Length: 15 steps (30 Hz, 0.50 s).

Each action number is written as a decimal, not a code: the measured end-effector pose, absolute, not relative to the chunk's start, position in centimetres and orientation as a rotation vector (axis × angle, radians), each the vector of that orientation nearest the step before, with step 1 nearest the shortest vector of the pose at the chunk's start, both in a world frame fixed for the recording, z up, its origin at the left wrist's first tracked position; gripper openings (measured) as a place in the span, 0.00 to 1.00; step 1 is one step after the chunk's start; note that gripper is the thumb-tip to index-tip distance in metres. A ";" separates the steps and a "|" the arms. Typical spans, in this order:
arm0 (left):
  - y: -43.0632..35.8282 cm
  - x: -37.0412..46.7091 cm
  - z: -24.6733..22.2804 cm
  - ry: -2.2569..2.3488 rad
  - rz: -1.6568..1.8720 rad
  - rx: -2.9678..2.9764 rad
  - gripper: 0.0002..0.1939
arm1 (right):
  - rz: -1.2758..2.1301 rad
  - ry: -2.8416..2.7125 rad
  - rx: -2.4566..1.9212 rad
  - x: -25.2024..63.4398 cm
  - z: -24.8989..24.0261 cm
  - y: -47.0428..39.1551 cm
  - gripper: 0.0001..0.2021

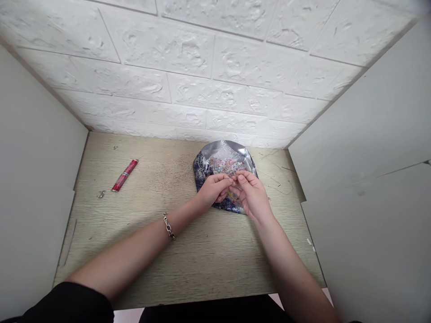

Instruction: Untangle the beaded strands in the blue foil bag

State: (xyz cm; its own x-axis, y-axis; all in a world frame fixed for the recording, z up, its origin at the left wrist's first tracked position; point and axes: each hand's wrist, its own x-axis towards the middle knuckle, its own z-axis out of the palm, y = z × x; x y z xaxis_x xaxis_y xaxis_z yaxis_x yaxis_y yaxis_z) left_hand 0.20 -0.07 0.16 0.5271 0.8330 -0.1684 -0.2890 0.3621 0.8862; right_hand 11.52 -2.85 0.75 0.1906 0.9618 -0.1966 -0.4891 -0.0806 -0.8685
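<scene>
A shiny silver and dark blue pouch (229,150) lies on the wooden table near the back wall, with many small colourful beads (224,166) spread over its middle. Above its front part, my left hand (214,189) has thumb and forefinger pinched together. My right hand (248,192) meets it from the right, thumb and forefinger also pinched, the fingertips of both hands almost touching. Whatever lies between the fingertips is too small to make out. A chain bracelet circles my left wrist.
A red tube (125,175) lies at the left of the table (161,269). Small shiny bits (101,194) are near it. White scraps (309,242) rest by the right edge. Grey panels stand on both sides, and a white brick-pattern wall (188,89) rises behind.
</scene>
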 end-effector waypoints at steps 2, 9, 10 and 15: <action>0.0 0.2 0.1 0.690 0.803 0.938 0.09 | 1.300 -0.617 -1.056 11.5 0.8 -2.8 0.11; -0.1 0.2 -0.2 0.678 0.791 0.982 0.09 | 1.250 -0.633 -1.069 11.4 0.8 -2.7 0.08; -0.1 0.2 -0.2 0.679 0.791 0.980 0.10 | 1.254 -0.631 -1.069 11.4 0.8 -2.7 0.08; -0.1 0.3 -0.2 0.678 0.791 0.971 0.10 | 1.262 -0.624 -1.059 11.4 1.0 -2.7 0.08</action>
State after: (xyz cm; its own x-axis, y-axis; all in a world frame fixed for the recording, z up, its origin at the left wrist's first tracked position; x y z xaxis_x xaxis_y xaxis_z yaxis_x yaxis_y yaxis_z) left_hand 0.27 -0.08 -0.20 0.5428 0.8268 -0.1477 -0.2726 0.3398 0.9001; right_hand 11.43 -2.74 0.96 0.2401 0.9567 -0.1645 -0.4503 -0.0403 -0.8919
